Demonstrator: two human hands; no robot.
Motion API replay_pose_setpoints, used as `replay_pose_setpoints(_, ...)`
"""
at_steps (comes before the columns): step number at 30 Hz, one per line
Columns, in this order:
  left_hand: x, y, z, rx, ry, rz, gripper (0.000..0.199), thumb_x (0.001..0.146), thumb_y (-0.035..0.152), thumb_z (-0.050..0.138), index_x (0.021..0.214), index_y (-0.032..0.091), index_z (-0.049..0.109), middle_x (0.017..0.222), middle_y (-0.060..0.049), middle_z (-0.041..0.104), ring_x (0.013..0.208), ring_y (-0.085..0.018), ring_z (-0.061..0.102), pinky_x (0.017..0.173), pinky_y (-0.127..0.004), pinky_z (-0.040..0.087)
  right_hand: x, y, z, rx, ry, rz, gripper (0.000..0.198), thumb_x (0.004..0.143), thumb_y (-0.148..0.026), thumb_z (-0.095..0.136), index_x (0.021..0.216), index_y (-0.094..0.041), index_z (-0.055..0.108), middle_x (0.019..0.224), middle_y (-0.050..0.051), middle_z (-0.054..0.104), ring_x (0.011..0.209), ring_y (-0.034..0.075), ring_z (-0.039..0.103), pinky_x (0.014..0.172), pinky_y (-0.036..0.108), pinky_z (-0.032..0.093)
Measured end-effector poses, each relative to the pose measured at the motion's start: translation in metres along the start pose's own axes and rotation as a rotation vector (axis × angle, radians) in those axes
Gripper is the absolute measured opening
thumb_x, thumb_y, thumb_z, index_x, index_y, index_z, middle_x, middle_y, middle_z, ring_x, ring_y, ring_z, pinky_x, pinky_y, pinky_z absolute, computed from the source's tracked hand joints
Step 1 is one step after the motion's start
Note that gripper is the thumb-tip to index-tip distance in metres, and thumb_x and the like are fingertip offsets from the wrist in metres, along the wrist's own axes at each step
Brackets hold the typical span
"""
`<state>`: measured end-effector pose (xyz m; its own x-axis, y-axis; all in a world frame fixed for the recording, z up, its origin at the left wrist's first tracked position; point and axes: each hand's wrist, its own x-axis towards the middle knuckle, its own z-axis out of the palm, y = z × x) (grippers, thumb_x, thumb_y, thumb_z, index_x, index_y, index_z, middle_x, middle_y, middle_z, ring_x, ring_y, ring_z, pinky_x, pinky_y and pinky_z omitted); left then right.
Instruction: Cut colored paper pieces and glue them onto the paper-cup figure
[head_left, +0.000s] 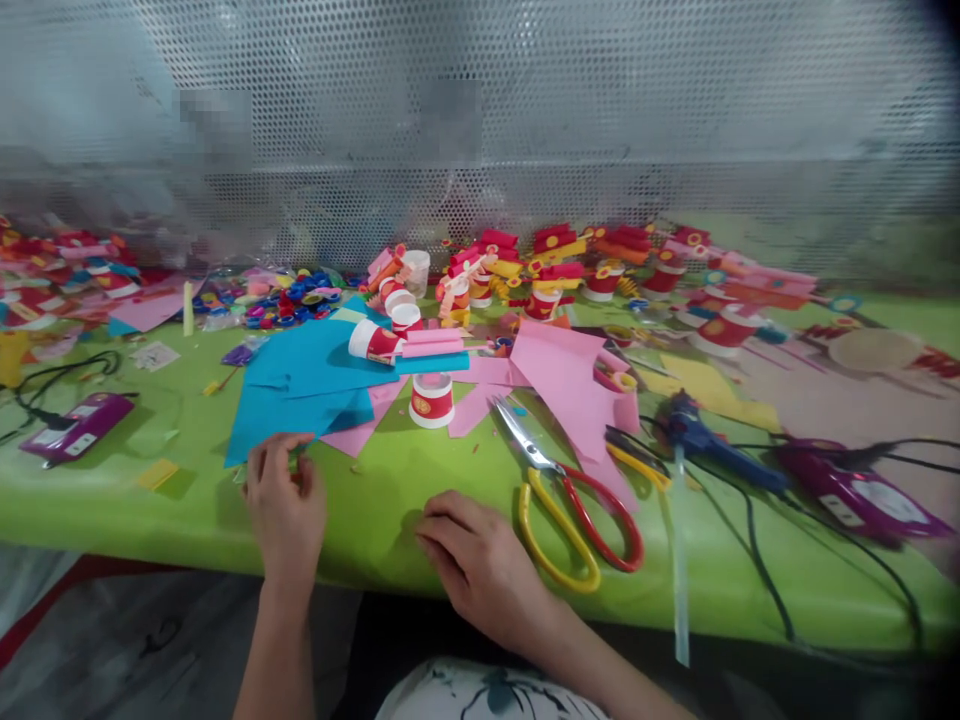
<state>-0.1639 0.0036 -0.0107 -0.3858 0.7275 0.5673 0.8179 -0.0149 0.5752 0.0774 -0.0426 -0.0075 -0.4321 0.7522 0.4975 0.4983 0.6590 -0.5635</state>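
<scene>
My left hand [285, 495] is at the near corner of a sheet of blue paper [307, 360], its fingers curled inward. Something small and dark shows between thumb and forefinger, too unclear to name. My right hand [484, 560] rests closed on the green table cover [375, 520], fingers bent together, with nothing visible in them. Just right of it lie scissors [536, 455] with one yellow and one red handle, blades slightly apart. Beyond both hands a small red-and-white paper cup [432, 402] stands near a tipped cup [375, 342] and pink paper rolls [433, 343].
At right lie a blue glue gun [712, 445] with a glue stick [681, 560] over the edge, and a purple power box [862, 490] with cables. Another purple box [79, 428] is at left. Pink paper [562, 375] and finished paper-cup models [544, 300] stretch along the back.
</scene>
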Motion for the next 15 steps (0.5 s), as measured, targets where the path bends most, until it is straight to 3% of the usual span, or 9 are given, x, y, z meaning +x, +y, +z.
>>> replay_pose_setpoints(7, 0.0011, -0.0056, 0.0015, -0.057, 0.027, 0.044, 0.008, 0.097, 0.024, 0.057, 0.098, 0.024, 0.066, 0.109, -0.011, 0.071, 0.107, -0.030, 0.064, 0.098, -0.047, 0.053, 0.0006, -0.0010, -0.0002, -0.004, 0.023, -0.009, 0.020, 0.106, -0.017, 0.058, 0.102, -0.018, 0.077, 0.103, 0.009, 0.077, 0.087, 0.020, 0.073, 0.077, 0.033, 0.060)
replay_pose_setpoints(15, 0.0008, -0.0016, 0.0021, 0.027, 0.004, 0.006, 0.018, 0.098, 0.027, 0.059, 0.104, 0.024, 0.075, 0.124, -0.013, 0.075, 0.114, -0.032, 0.068, 0.105, -0.053, 0.049, 0.0027, -0.0057, -0.0066, 0.066, 0.031, -0.046, 0.020, 0.108, -0.016, 0.057, 0.101, -0.017, 0.075, 0.102, 0.010, 0.076, 0.088, 0.018, 0.072, 0.077, 0.029, 0.062)
